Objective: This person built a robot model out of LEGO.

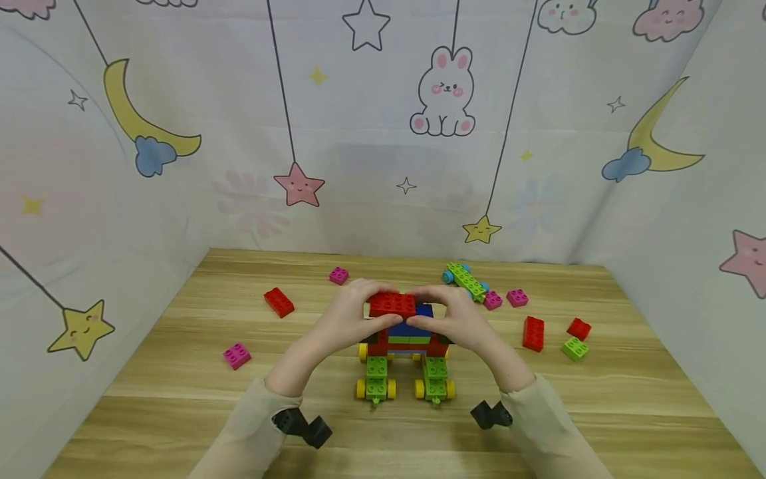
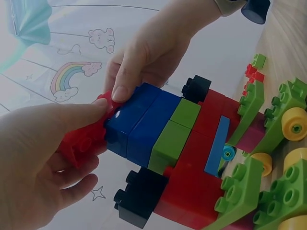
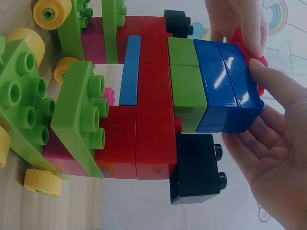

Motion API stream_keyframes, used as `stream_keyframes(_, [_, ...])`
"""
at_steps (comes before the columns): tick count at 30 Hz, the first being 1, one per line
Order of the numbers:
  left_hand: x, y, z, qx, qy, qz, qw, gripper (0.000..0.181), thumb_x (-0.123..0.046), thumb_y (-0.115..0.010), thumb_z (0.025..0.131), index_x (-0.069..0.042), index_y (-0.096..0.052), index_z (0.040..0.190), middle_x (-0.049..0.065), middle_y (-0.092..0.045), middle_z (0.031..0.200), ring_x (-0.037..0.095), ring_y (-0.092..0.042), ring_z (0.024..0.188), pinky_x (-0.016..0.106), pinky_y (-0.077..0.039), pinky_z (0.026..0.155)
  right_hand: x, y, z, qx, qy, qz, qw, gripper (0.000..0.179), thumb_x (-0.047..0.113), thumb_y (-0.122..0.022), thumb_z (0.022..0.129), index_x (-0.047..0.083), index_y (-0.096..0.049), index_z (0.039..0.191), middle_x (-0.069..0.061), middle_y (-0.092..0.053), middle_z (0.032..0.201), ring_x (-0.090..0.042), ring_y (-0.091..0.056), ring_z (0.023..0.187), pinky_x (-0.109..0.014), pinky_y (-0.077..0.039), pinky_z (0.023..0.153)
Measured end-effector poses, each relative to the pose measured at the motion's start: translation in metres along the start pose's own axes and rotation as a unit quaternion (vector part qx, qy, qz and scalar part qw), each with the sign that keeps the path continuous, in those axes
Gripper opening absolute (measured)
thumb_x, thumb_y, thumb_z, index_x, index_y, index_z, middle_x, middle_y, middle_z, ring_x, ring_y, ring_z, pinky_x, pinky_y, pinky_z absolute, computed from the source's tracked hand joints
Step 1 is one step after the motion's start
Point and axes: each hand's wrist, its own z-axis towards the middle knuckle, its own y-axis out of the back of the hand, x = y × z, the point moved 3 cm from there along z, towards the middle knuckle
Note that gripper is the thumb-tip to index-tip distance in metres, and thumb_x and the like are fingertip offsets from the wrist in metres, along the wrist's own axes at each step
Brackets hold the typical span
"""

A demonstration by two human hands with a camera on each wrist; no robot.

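Note:
My left hand (image 1: 347,313) pinches a red brick (image 1: 391,305) by its left end, thumb in front and fingers behind. Thumb and fingers of my right hand (image 1: 456,316) close round the brick's other end. The red brick sits tilted at the top of blue bricks (image 2: 144,120), partly off to the left. Under the blue bricks come green bricks (image 3: 187,84), then a wide block of red bricks (image 3: 156,115) with a thin blue piece (image 3: 130,72) across it. A black brick (image 3: 196,165) juts out on each side. Green wheeled bases (image 1: 376,378) with yellow wheels carry the build.
Loose on the wooden table (image 1: 179,412) lie pink bricks (image 1: 237,356), red bricks (image 1: 278,303) and a green brick (image 1: 575,348). Behind the build stands a green car base (image 1: 467,281) with blue wheels. Printed cloth (image 1: 371,199) walls off the back and sides.

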Motion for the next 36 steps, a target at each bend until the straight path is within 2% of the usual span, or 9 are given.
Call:
stream_keyframes(9, [0.001, 0.0003, 0.003, 0.014, 0.03, -0.009, 0.9994, 0.04, -0.023, -0.078, 0.084, -0.005, -0.068, 0.118, 0.01, -0.07, 0.113, 0.025, -0.06, 0.101, 0.034, -0.054, 0.08, 0.0031, 0.0012, 0.0017, 0.006, -0.011, -0.027, 0.9996, 0.039, 0.017, -0.075, 0.086, 0.0, -0.067, 0.12, -0.014, -0.071, 0.114, -0.028, -0.067, 0.106, -0.047, -0.054, 0.093])
stream_keyframes(24, [0.0002, 0.001, 0.0036, 0.018, 0.034, -0.019, 0.9991, 0.038, -0.022, -0.079, 0.083, -0.004, -0.069, 0.116, 0.011, -0.07, 0.112, 0.025, -0.061, 0.098, 0.032, -0.054, 0.077, 0.0051, 0.0037, 0.0044, 0.031, -0.035, -0.038, 0.9982, 0.04, 0.019, -0.076, 0.086, 0.0, -0.068, 0.12, -0.014, -0.071, 0.115, -0.029, -0.067, 0.107, -0.047, -0.053, 0.093])
stream_keyframes(36, [0.0032, 0.0, 0.0036, 0.027, 0.053, -0.03, 0.9978, 0.038, -0.022, -0.079, 0.083, -0.005, -0.07, 0.115, 0.009, -0.071, 0.109, 0.022, -0.062, 0.094, 0.028, -0.052, 0.075, 0.0051, 0.006, 0.007, 0.051, -0.058, -0.04, 0.9962, 0.041, 0.022, -0.076, 0.087, -0.001, -0.067, 0.119, -0.017, -0.07, 0.116, -0.032, -0.066, 0.108, -0.049, -0.052, 0.095])
